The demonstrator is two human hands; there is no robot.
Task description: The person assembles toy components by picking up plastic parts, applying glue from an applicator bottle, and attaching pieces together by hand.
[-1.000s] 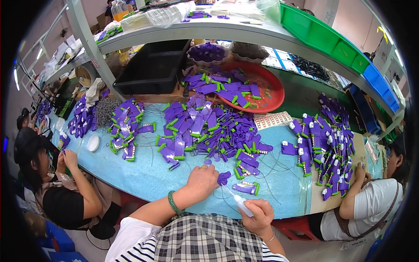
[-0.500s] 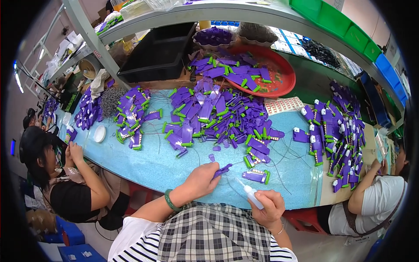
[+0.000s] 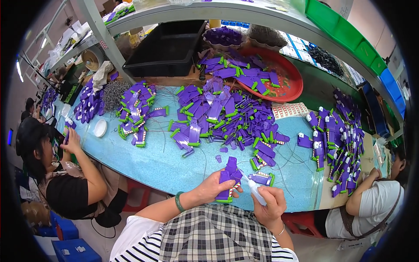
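Note:
My left hand (image 3: 207, 189) is closed around a flat purple plastic part with a green end (image 3: 230, 169), over the near edge of the blue work surface. In my right hand (image 3: 271, 207) is a small white squeeze bottle (image 3: 255, 191) with a thin needle tip. The tip points up and left, close to the right side of the held part; whether they touch I cannot tell. Just beyond the bottle lies a purple part with a green end and a striped sticker (image 3: 261, 178). A large heap of purple and green parts (image 3: 222, 109) lies farther off.
A red basin (image 3: 295, 87) and a black tray (image 3: 161, 49) stand at the back beneath a shelf. More purple parts (image 3: 336, 139) pile up on the right, beside a sticker sheet (image 3: 290, 110). A white dish (image 3: 100, 128) sits at left. People work on both sides.
The purple part in my left hand now shows its broad face and green end; before, only a narrow purple piece showed. My right hand still holds the bottle near it.

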